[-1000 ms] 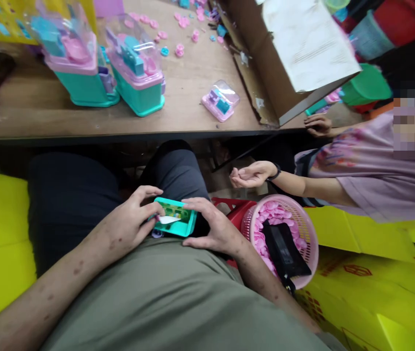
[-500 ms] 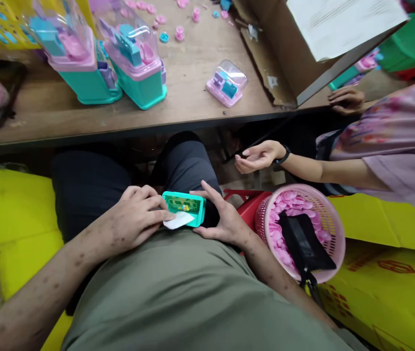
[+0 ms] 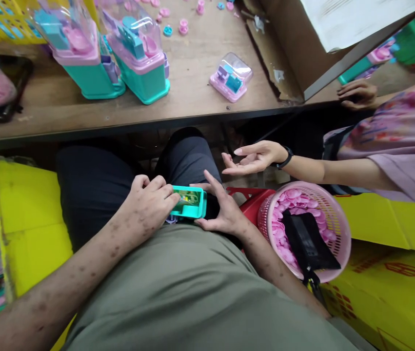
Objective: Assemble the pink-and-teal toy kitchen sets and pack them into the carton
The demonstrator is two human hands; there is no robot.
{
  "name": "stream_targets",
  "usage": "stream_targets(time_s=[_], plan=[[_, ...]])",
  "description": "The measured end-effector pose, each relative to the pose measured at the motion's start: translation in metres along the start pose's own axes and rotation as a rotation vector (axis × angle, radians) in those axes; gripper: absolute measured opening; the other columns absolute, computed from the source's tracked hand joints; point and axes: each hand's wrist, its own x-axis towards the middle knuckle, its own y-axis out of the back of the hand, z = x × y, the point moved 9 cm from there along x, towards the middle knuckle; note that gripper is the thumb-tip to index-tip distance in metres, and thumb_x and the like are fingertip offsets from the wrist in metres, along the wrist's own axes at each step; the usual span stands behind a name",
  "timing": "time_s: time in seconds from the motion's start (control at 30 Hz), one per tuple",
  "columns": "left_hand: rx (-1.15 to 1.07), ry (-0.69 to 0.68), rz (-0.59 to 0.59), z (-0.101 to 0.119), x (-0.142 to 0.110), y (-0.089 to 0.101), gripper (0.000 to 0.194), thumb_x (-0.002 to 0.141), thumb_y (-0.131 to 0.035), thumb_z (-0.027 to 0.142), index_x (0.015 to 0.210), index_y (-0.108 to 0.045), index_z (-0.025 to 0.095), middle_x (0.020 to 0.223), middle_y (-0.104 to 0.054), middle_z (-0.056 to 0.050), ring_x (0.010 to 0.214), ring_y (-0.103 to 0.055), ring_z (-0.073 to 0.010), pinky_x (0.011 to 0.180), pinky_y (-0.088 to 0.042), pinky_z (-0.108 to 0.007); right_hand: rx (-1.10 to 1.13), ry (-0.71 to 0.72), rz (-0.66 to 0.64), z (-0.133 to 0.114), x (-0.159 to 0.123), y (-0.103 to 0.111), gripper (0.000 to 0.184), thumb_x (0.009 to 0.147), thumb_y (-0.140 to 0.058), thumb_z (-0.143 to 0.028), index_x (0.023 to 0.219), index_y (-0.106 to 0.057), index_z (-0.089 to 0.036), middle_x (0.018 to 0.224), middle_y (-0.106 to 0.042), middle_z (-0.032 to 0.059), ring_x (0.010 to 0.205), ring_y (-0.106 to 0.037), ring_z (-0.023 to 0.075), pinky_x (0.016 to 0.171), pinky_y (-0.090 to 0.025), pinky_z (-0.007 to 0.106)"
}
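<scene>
A small teal plastic toy base with a green sticker on its face rests on my lap. My left hand is curled, its fingertips pressing on the left end of the teal base. My right hand cradles the base from the right, thumb and index finger spread around its edge. Both hands sit below the table edge, against my grey trousers and olive shirt.
On the wooden table stand two teal-and-pink toy units and a small pink one. A cardboard box sits right. A pink basket of pink discs and a black pouch stands beside me. Another person's open hand reaches near. Yellow boxes flank me.
The white sticker backing seen under my left fingers earlier is no longer visible; my left fingers have curled over the base's left end. The other person's hand has opened and moved closer.
</scene>
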Motion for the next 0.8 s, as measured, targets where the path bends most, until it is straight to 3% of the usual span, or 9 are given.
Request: stream_targets(time_s=[0.17,0.27,0.37,0.5,0.6,0.8], plan=[[0.008,0.057,0.002,-0.004,0.004,0.001,0.019,0.114,-0.056,0.019,0.107,-0.073,0.017,0.095,-0.077,-0.010,0.098,-0.063,-0.0314,0.089,-0.040,-0.051,0.059,-0.018,0.038,0.010,0.001,-0.002,0.130,0.086,-0.098,-0.047,0.185,-0.016,-0.028,0.157,-0.070,0.0157,0.147,-0.068,0.0353,0.131,-0.050,0.059],[-0.090,0.083,-0.041,-0.003,-0.002,-0.004,0.018,0.111,-0.060,0.020,0.117,-0.078,0.020,0.111,-0.079,-0.012,0.111,-0.063,-0.0344,0.094,-0.040,-0.053,0.082,-0.033,0.042,0.012,-0.001,-0.004,0.129,0.089,-0.096,-0.052,0.185,-0.014,-0.026,0.158,-0.069,0.0171,0.149,-0.066,0.0359,0.133,-0.049,0.059],[-0.174,0.105,-0.039,0.003,-0.014,-0.005,0.034,0.102,-0.062,0.013,0.129,-0.079,0.024,0.131,-0.077,-0.015,0.120,-0.060,-0.0373,0.096,-0.039,-0.055,0.102,-0.025,0.044,0.014,-0.003,-0.004,0.128,0.091,-0.095,-0.055,0.185,-0.013,-0.027,0.159,-0.068,0.0170,0.152,-0.064,0.0357,0.133,-0.049,0.059],[-0.194,0.130,-0.019,0.009,-0.027,-0.003,0.037,0.100,-0.058,0.012,0.132,-0.076,0.016,0.144,-0.074,-0.019,0.125,-0.056,-0.0388,0.103,-0.037,-0.059,0.101,-0.027,0.049,0.018,-0.004,-0.004,0.128,0.090,-0.095,-0.059,0.185,-0.015,-0.026,0.158,-0.068,0.0179,0.152,-0.064,0.0364,0.134,-0.048,0.061],[-0.297,0.142,-0.016,0.006,-0.031,-0.002,0.034,0.101,-0.054,0.012,0.129,-0.073,0.017,0.138,-0.077,-0.015,0.121,-0.056,-0.0357,0.102,-0.035,-0.054,0.093,-0.029,0.047,0.019,-0.004,-0.005,0.130,0.089,-0.096,-0.062,0.184,-0.016,-0.024,0.158,-0.068,0.0192,0.151,-0.065,0.0373,0.134,-0.048,0.061],[-0.508,0.178,-0.023,0.000,-0.029,-0.003,0.054,0.101,-0.049,0.009,0.152,-0.060,0.020,0.118,-0.076,-0.008,0.110,-0.061,-0.0278,0.093,-0.036,-0.044,0.095,0.003,0.059,0.017,-0.005,-0.003,0.128,0.091,-0.096,-0.061,0.185,-0.016,-0.027,0.156,-0.070,0.0178,0.148,-0.068,0.0366,0.132,-0.049,0.062]])
